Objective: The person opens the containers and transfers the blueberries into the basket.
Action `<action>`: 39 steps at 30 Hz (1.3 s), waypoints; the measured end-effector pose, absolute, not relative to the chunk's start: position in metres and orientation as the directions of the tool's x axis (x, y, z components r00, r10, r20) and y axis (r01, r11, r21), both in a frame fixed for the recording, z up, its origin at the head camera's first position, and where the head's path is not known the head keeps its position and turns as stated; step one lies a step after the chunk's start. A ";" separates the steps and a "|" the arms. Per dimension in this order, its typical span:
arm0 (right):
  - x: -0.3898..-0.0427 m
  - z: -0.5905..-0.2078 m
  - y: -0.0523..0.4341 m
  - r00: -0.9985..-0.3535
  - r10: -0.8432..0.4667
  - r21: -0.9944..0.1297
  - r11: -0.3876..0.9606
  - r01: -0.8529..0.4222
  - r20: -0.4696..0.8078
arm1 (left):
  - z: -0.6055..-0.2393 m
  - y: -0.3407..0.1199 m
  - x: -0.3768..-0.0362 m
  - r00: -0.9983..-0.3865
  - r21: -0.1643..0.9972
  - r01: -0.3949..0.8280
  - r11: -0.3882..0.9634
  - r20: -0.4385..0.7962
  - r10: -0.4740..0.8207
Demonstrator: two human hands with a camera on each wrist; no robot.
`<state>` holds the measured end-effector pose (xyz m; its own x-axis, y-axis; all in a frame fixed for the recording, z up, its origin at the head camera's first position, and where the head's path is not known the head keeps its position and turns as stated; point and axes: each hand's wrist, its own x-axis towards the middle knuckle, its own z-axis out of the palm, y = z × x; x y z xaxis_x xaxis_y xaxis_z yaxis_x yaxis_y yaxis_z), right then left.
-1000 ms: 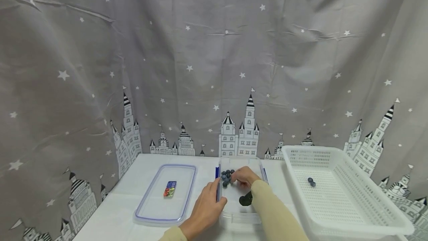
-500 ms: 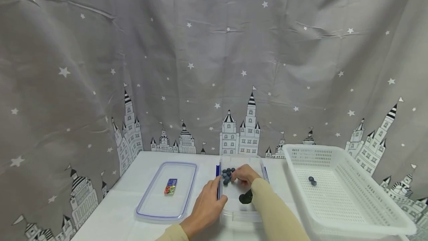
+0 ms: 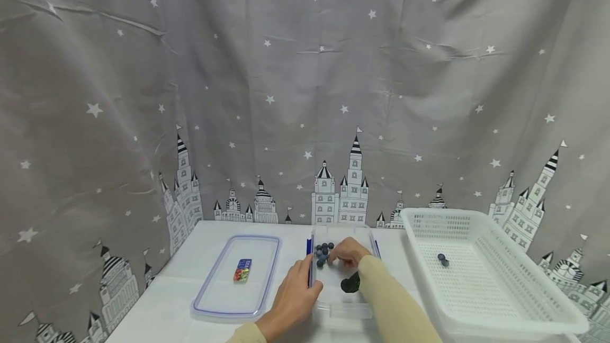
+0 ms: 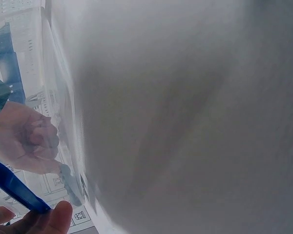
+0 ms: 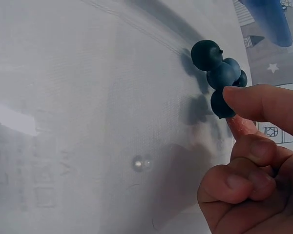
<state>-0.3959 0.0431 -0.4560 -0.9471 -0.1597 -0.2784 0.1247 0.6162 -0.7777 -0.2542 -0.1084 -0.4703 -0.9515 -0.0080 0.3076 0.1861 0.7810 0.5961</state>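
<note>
My right hand (image 3: 351, 251) is inside the clear plastic box (image 3: 343, 311). In the right wrist view it pinches a dark blueberry (image 5: 221, 104) between thumb and forefinger, its other fingers curled in. Several more blueberries (image 5: 206, 55) touch this one, bunched by the box's left wall. From outside, my left hand (image 3: 293, 292) rests against that wall with fingers extended, beside a blue side latch (image 3: 310, 245). The left wrist view catches only its fingertips, at another stretch of blue latch (image 4: 12, 185); the right hand shows blurred through the plastic.
A clear lid (image 3: 229, 300) with a purple-blue rim lies to the left, bearing a small coloured label (image 3: 242, 270). On the right stands a white slatted basket (image 3: 476, 300) holding two blueberries (image 3: 442, 260). Behind the table hangs a grey castle-print curtain (image 3: 286, 78).
The view has tilted slightly. Both hands stay in about the same places, the right among the blueberries, the left at the box wall.
</note>
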 end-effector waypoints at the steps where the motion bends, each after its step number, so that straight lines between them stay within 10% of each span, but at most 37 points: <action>1: -0.395 -0.456 0.043 -0.948 -0.159 -0.779 0.615 0.124 -0.277 | -0.471 -0.109 -0.254 -0.953 0.598 0.182 0.781 0.302 -0.008; 39: -0.403 -0.396 0.067 -0.945 -0.279 -0.824 0.566 -0.019 -0.170 | -0.468 -0.109 -0.256 -0.955 0.596 0.175 0.784 0.295 -0.011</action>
